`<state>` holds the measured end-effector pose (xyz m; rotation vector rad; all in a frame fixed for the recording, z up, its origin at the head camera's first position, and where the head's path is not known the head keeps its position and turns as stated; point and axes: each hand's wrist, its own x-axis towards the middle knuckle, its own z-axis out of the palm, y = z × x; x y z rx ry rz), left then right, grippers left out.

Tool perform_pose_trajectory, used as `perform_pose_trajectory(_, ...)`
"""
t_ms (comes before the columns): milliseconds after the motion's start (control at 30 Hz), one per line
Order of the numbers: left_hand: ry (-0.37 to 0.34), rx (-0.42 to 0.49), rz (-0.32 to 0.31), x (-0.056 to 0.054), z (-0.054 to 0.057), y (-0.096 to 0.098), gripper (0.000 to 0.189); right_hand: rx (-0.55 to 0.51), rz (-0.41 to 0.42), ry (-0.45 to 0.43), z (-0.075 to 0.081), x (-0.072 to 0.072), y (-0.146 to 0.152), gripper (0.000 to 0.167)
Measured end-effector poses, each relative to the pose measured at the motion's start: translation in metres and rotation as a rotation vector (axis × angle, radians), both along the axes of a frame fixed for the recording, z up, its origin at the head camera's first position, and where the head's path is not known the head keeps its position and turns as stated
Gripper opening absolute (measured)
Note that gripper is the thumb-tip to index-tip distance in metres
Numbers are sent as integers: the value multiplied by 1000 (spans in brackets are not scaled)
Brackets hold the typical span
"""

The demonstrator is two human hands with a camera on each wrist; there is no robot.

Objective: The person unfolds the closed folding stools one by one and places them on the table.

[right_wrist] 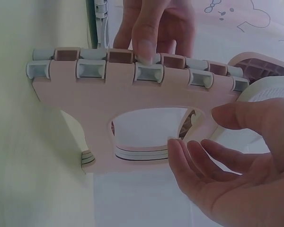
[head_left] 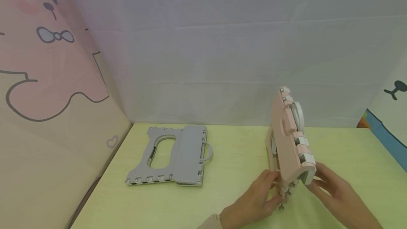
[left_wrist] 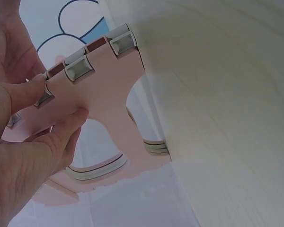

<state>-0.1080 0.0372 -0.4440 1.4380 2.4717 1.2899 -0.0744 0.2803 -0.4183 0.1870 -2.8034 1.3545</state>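
Observation:
A pink folding stool (head_left: 287, 140) with white hinge pieces stands partly folded on edge on the pale yellow table. My left hand (head_left: 254, 199) pinches its hinged edge at the near side. The left wrist view shows that thumb on the hinges and the fingers curled beneath the panel (left_wrist: 104, 94). On the other side, my right hand (head_left: 334, 195) holds the stool near its lower end. In the right wrist view its thumb (right_wrist: 236, 113) and bent fingers lie around the strip beside the oval cut-out. The seat hides part of both hands in the head view.
A grey folding stool (head_left: 192, 154) lies folded flat on the table's (head_left: 235, 151) left half, its loop handle (head_left: 208, 152) pointing right. Behind the table hangs a pale cloth (head_left: 203, 52). Cloth with printed cartoon figures (head_left: 47, 80) covers the left side.

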Motion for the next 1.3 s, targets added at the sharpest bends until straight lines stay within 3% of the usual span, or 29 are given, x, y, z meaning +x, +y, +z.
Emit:
perform_pose_trajectory(300,-1,-4,0,-1,1,1,60,48,14,20,-5,0,-1,62)
perform_pose_trajectory(533,-1,-8,4,-1,2,1,59,51,33,-178,-3,-5,-5,73)
perform_pose_trajectory(667,-12,-15,9,-1,2,1,58,31,35,-243,-2,-6,-8,75)
perform_pose_trajectory(1300,-9,10,-4,-1,1,0,61,-47,73,-226,-7,-4,-11,72)
